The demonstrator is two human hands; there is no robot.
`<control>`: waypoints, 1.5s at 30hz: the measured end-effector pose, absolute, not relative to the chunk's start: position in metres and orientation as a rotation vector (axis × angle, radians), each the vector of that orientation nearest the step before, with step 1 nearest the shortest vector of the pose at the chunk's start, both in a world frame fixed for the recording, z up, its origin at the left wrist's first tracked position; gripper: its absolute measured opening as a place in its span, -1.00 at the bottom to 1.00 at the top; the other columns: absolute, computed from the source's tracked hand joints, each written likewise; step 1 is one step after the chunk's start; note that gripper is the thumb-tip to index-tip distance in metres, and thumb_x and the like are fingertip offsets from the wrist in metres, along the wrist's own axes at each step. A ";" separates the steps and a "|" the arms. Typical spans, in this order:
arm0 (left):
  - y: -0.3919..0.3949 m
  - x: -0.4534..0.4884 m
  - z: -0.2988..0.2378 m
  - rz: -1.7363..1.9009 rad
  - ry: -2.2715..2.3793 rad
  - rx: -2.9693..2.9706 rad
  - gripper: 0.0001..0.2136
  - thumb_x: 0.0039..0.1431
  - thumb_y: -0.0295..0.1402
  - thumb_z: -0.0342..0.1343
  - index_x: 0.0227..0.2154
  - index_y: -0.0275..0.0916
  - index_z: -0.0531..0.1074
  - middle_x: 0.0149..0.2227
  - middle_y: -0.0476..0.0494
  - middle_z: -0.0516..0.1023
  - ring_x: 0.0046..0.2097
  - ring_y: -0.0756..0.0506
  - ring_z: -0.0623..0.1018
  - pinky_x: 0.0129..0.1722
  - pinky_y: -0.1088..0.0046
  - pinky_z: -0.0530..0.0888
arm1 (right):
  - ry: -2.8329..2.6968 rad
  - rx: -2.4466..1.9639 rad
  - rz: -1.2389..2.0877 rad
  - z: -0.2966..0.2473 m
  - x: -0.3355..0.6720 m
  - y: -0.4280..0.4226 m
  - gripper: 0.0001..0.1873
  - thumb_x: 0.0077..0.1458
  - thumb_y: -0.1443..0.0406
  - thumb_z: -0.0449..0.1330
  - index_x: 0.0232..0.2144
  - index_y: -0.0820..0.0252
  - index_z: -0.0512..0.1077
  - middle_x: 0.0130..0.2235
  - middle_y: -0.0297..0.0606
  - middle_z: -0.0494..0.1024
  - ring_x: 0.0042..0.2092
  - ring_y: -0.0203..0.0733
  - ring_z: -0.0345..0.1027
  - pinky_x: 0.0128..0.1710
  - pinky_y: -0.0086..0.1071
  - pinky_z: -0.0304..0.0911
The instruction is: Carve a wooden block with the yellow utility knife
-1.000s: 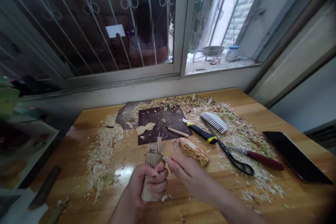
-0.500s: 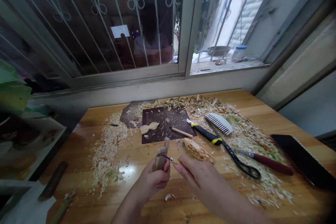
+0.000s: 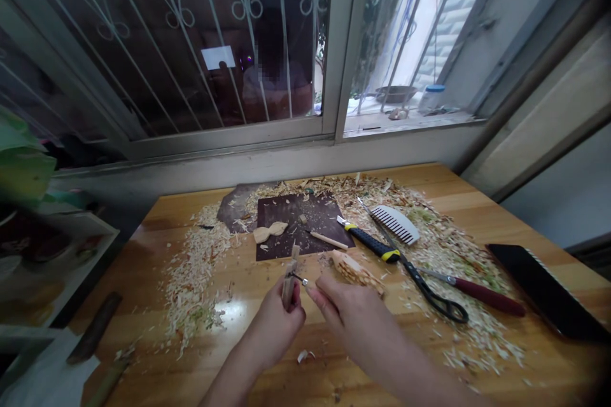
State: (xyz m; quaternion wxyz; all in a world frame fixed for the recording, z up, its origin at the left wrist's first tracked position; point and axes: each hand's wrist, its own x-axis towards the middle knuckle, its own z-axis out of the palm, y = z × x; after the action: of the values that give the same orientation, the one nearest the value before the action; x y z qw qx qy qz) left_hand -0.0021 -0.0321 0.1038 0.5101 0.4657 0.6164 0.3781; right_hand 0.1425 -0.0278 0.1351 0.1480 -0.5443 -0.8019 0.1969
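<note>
My left hand is closed around a small greyish-brown piece of wood, whose narrower end points up and away from me. In my right hand is a small carving tool with a metal ferrule; its dark tip meets the wood's right side. Most of its handle is hidden by my fingers. Just beyond my right hand lies a carved, pale piece of wood. Farther off, a dark brown mat bears a bow-shaped wood piece and a thin light-handled tool.
To the right lie a black-and-yellow utility knife, a white comb, black-handled scissors, a red-handled tool and a black phone. Wood shavings cover much of the wooden table. A dark stick lies left.
The wood in my left hand has turned to a narrower side and shifted slightly left. The carving tool has moved left with it, still touching the wood.
</note>
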 end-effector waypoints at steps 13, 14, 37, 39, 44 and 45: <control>-0.035 0.000 0.116 0.864 0.861 0.549 -0.82 -0.34 -0.52 0.01 -0.66 -0.23 0.08 -0.73 0.18 0.02 -0.69 0.17 -0.06 -0.67 0.57 -0.15 | -1.963 -1.324 1.093 0.120 0.128 -0.030 -0.62 0.19 0.12 -0.22 -0.48 0.15 0.26 -0.48 -0.35 0.42 -0.43 -0.32 0.25 -0.47 -0.48 0.04; -0.036 -0.001 0.116 0.862 0.833 0.533 -0.82 -0.33 -0.51 0.01 -0.64 -0.23 0.09 -0.73 0.18 0.04 -0.69 0.17 -0.06 -0.68 0.58 -0.15 | -1.977 -1.314 1.102 0.122 0.130 -0.029 -0.62 0.19 0.13 -0.22 -0.47 0.15 0.27 -0.46 -0.35 0.42 -0.42 -0.32 0.25 -0.46 -0.49 0.05; -0.025 0.011 0.092 0.895 1.170 0.698 -0.81 -0.37 -0.46 0.01 -0.69 -0.19 0.06 -0.82 0.23 -0.02 -0.74 0.16 -0.04 -0.71 0.59 -0.10 | -2.352 -1.636 0.328 0.125 0.131 -0.025 -0.71 0.16 0.22 -0.10 -0.48 0.16 0.34 -0.53 -0.27 0.48 -0.52 -0.25 0.32 -0.59 -0.42 -0.15; -0.023 0.014 0.097 0.874 1.120 0.662 -0.82 -0.39 -0.44 -0.01 -0.71 -0.19 0.05 -0.83 0.23 -0.05 -0.74 0.17 -0.05 -0.70 0.59 -0.12 | -2.261 -1.603 0.339 0.111 0.126 -0.028 -0.69 0.17 0.23 -0.13 -0.46 0.17 0.33 -0.54 -0.29 0.47 -0.53 -0.25 0.31 -0.58 -0.42 -0.13; -0.025 0.010 0.104 0.855 0.924 0.564 -0.84 -0.36 -0.49 -0.02 -0.68 -0.23 0.06 -0.77 0.20 -0.01 -0.70 0.18 -0.06 -0.68 0.59 -0.13 | -2.048 -1.491 0.713 0.105 0.126 -0.024 -0.65 0.19 0.20 -0.17 -0.47 0.16 0.31 -0.52 -0.35 0.44 -0.49 -0.31 0.28 -0.54 -0.48 -0.02; -0.025 0.008 0.104 0.853 0.875 0.541 -0.83 -0.36 -0.50 -0.02 -0.67 -0.23 0.07 -0.75 0.19 0.01 -0.70 0.18 -0.06 -0.68 0.58 -0.14 | -2.026 -1.446 0.815 0.107 0.128 -0.023 -0.63 0.20 0.19 -0.19 -0.47 0.16 0.32 -0.50 -0.35 0.45 -0.46 -0.32 0.29 -0.52 -0.49 0.01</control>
State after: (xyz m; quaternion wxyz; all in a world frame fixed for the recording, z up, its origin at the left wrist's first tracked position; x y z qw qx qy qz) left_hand 0.0078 -0.0254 0.1042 0.7850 0.2508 0.4057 0.3954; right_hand 0.1282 -0.0232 0.1075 0.2582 -0.5335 -0.7473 0.3005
